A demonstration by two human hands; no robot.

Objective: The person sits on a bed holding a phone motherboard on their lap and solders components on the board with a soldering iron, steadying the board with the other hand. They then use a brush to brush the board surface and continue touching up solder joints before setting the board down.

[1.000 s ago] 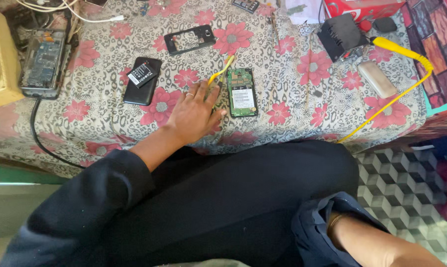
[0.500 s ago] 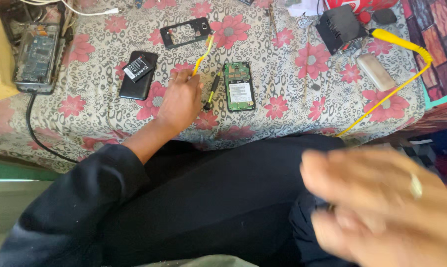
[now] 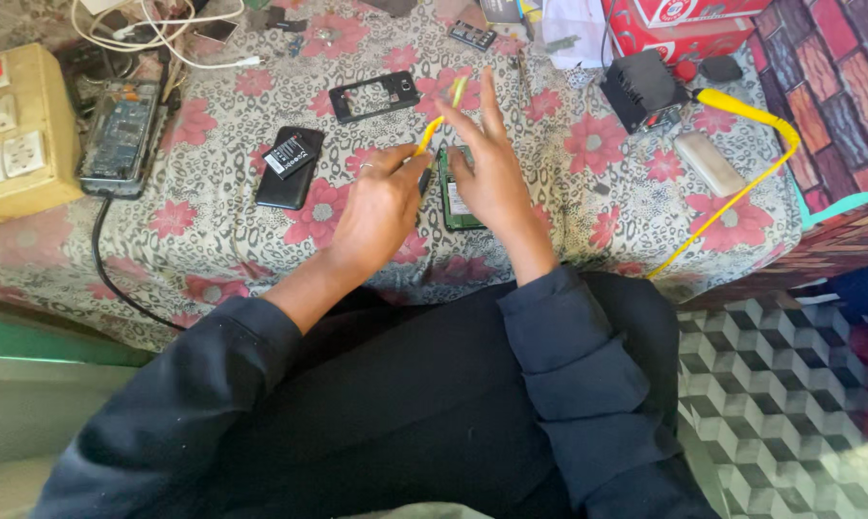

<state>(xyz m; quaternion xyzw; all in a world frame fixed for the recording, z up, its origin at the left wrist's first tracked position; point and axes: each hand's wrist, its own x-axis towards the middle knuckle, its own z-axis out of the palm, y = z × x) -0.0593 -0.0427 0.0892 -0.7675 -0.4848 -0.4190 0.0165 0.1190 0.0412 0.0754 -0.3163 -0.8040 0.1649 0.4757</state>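
Observation:
My left hand (image 3: 381,207) grips a thin tool with a yellow handle (image 3: 440,113), lifted just above the table. My right hand (image 3: 491,168) hovers with fingers spread over a green phone circuit board (image 3: 450,204), which it partly hides. A black phone body with a battery on top (image 3: 288,165) lies to the left of my left hand. A black phone frame (image 3: 374,95) lies further back.
The table carries a flowered cloth (image 3: 597,144). An opened phone (image 3: 119,137) and a beige switch box (image 3: 16,135) sit at the left. A black block with a yellow cable (image 3: 741,111), a white bar (image 3: 709,161) and a red box (image 3: 684,24) are at the right.
My left hand has picked the yellow-handled tool up off the table. My right hand has come up from near my lap and now hovers over the green board.

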